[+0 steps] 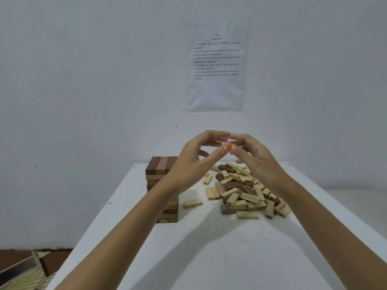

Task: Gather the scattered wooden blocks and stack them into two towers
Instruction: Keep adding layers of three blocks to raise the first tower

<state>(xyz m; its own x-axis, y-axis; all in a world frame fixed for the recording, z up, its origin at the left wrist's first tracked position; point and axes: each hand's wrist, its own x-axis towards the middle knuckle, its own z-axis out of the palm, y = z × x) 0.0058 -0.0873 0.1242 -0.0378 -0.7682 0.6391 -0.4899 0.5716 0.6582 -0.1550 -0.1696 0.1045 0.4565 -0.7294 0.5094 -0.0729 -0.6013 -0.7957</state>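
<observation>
The white wall carries a taped printed paper sheet (216,65), too blurred to read. Below it the white, speckled table (209,258) bears everything the task concerns.

At the table's far left stands one finished-looking tower of light and dark wooden blocks (161,170), with three blocks side by side on its top layer. Its lower half is partly hidden behind the left forearm. To its right, well apart from it, lies the loose heap of pale and brown rectangular wooden blocks (245,191), jumbled at all angles. A single pale wooden block (193,203) lies flat between heap and tower.

These blocks should be light, rigid and smooth-faced, unlikely to break but easy to knock. Each is probably best pinched across its long narrow sides, near the middle, so it stays level when set down. Blocks buried in the heap would likely shift their neighbours if pulled, so those on top or at the edge look the easier pick.

The left hand (188,164) and the right hand (257,162) hover above the table's far end, fingers gently arched and fingertips meeting. No block shows in either; the orange spot at the left thumb tip looks like its nail.
</observation>
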